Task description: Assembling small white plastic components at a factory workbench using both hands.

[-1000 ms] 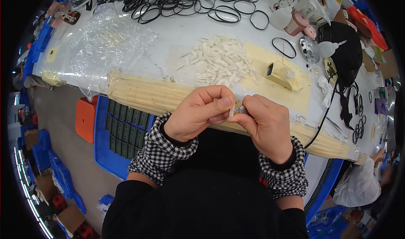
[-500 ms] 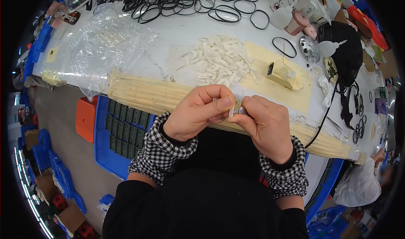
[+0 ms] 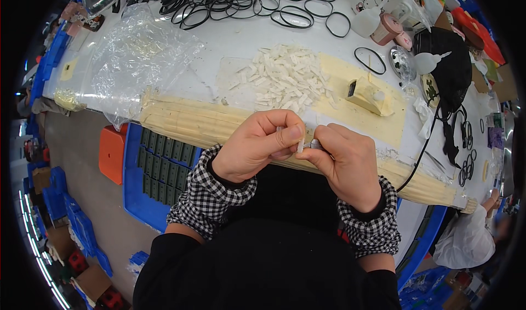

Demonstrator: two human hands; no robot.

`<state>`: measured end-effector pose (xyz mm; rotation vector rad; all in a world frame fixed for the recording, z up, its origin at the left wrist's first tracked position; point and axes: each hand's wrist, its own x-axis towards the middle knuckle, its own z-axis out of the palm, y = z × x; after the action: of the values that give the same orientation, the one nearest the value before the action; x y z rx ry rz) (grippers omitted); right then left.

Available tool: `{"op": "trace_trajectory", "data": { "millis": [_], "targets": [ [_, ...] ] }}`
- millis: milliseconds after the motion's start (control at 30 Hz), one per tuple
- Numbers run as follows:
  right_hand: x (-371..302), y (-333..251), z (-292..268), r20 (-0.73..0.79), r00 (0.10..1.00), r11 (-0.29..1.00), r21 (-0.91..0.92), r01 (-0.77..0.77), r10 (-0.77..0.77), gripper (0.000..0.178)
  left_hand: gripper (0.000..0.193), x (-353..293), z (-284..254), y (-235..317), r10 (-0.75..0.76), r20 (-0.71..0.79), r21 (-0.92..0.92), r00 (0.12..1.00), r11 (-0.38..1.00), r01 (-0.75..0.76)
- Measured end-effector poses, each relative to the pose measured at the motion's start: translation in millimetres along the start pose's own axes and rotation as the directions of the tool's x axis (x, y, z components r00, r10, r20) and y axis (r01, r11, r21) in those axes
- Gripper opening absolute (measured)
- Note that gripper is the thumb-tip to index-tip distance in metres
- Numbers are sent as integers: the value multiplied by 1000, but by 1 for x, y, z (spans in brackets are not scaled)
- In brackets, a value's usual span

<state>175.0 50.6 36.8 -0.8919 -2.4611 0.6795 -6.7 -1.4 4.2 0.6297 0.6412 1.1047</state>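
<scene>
Left hand (image 3: pixel 249 145): you are clamping a small white strip (image 3: pixel 301 144) between thumb and fingers, and the strip is standing roughly upright at the fingertips. Right hand (image 3: pixel 350 165): you are closing thumb and curled index finger on a small grey item (image 3: pixel 315 144); your fingers are hiding most of it, so its full shape is not showing. The two hands are meeting closely at the strip, with the right thumb tip reaching its lower end; whether the thumb is pressing on it, you cannot tell from this view. The grip is hovering above the table's padded tan edge (image 3: pixel 186 124)

Directly beyond the grip, a loose pile of white strips (image 3: pixel 287 77) is lying on the table (image 3: pixel 219 41). Beyond and to the right of the grip, a yellow box-shaped holder (image 3: pixel 370 97) is resting on a yellow sheet (image 3: pixel 339 69), and a single black ring (image 3: pixel 355 54) is lying past it. Far beyond the grip, a tangle of black rings (image 3: pixel 192 0) is spreading across the table. Left of the grip and farther out, a clear plastic bag (image 3: pixel 139 52) is lying crumpled. Below and left of the grip, a blue crate (image 3: pixel 131 178) is holding dark green blocks (image 3: pixel 164 156), beside an orange stool (image 3: pixel 112 155)
</scene>
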Motion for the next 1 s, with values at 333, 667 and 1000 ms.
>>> {"op": "trace_trajectory", "data": {
  "millis": [333, 667, 1000],
  "targets": [
    [-1, 2, 2, -18, 1000, 1000, 16, 8, -8, 33, 18, -1, 2, 2, -16, -22, 7, 1000, 1000, 16],
    [0, 1, 1, 0, 999, 999, -18, 36, -36, 32, 18, -1, 0, 1, -12, -16, 2, 1000, 1000, 12],
    [0, 1, 1, -17, 999, 999, -31, 39, -40, 32, 22, -1, 5, 3, -19, -31, 10, 999, 1000, 19]
  ]
}}
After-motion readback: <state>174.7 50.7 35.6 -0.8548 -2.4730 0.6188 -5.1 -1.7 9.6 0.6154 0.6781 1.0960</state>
